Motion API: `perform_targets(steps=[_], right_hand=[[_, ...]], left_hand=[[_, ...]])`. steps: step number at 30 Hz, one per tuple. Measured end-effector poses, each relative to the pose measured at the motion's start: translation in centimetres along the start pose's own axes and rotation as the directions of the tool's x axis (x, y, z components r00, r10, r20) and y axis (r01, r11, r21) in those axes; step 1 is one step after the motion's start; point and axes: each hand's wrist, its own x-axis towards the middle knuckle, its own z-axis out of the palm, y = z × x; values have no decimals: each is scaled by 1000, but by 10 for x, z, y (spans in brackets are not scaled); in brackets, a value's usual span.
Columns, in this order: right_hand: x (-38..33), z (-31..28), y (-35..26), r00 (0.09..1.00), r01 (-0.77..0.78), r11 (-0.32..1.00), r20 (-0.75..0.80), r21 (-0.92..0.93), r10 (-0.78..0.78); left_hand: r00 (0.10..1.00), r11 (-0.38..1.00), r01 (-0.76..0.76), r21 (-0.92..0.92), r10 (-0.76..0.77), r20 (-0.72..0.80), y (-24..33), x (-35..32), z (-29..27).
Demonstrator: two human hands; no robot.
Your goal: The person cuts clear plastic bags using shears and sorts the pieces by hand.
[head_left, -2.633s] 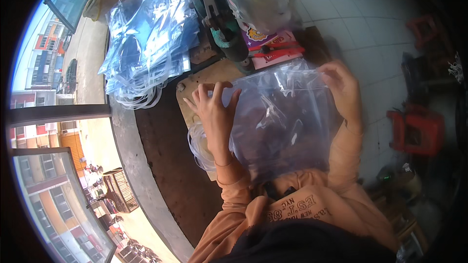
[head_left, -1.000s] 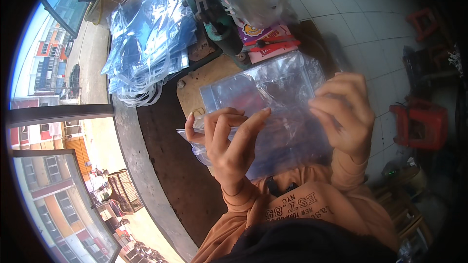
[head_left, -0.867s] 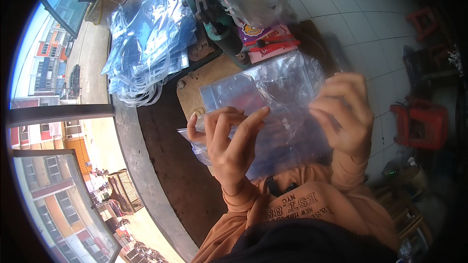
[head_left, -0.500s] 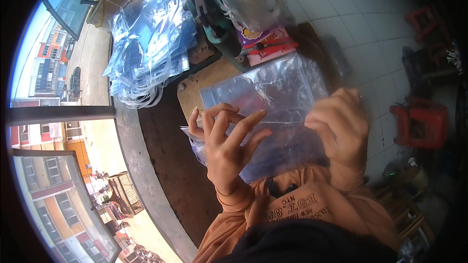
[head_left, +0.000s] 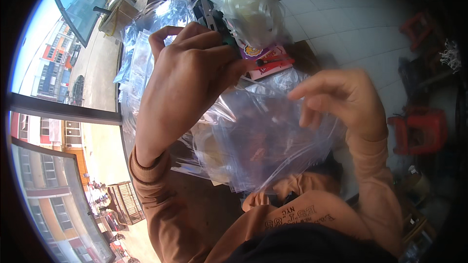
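Note:
Clear plastic bags (head_left: 278, 141) lie overlapping in front of me, above my lap, their film creased and shiny. My left hand (head_left: 183, 78) is raised over their far left side, seen from the back. Its thumb and forefinger are pinched together near the lifted film, and what they hold is hidden. Over the bags' right side hovers my right hand (head_left: 343, 100), slightly blurred. Its forefinger points left and its fingers are bent but apart, with nothing visible between them.
A heap of clear bags with strap handles (head_left: 139, 58) lies at far left, partly behind my left hand. Beyond are a dark machine (head_left: 209, 12), a bundle of whitish strips (head_left: 248, 9) and a red-handled tool (head_left: 275, 62) on pink-purple packaging. Red stools (head_left: 421, 131) stand right.
My left hand has risen and moved up and left, closer to the camera. The right hand has loosened from its pinch at the film. The bags have shifted and look more crumpled.

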Motion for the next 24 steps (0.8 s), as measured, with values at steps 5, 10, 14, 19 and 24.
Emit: perform_targets(steps=[5,10,14,19,24], right_hand=[[-8,-2,3,993,-88,978,92,191,72],[-15,-2,-2,991,-133,955,40,267,127],[-18,1,2,998,-63,945,21,321,59],[-21,4,17,1000,27,953,3,303,-30],[-23,0,13,994,-80,952,-41,294,96]], left_hand=[[995,988,37,-152,-22,99,2,-1,-9],[991,970,93,-224,-68,119,-5,-3,-5],[971,921,184,-343,-116,209,-8,-4,-6],[946,890,254,-380,-148,288,-11,-4,-6],[915,848,338,-409,-194,354,-12,0,-2]])
